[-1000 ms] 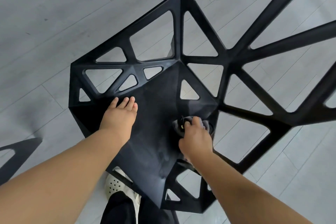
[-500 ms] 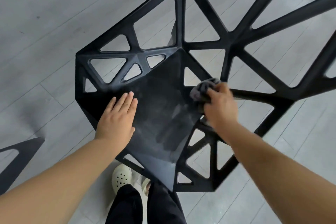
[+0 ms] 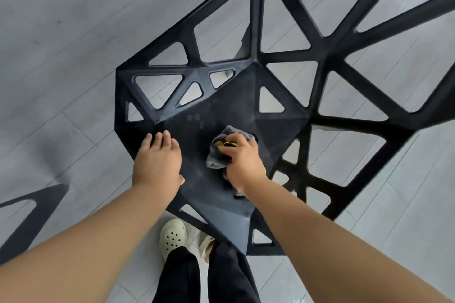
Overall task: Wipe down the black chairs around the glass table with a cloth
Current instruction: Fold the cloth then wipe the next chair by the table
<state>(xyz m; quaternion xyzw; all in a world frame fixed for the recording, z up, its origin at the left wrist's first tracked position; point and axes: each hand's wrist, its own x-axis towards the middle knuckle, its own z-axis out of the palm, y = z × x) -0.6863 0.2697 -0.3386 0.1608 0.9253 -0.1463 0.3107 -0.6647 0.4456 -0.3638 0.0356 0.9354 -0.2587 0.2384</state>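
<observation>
A black chair with triangular cut-outs fills the middle of the head view, its solid seat panel below me and its open backrest running up to the right. My left hand lies flat on the seat's left part, fingers straight. My right hand grips a bunched grey cloth with a bit of yellow in it and presses it onto the seat's centre. Damp-looking streaks show on the seat around the cloth.
Grey plank floor lies all around the chair. A black pointed piece of another chair juts in at the lower left. My legs in black trousers and a pale clog stand right at the seat's front edge.
My right hand swept the cloth from the seat's right edge up toward the backrest, then back down to the seat's centre. My left hand stayed flat on the seat.
</observation>
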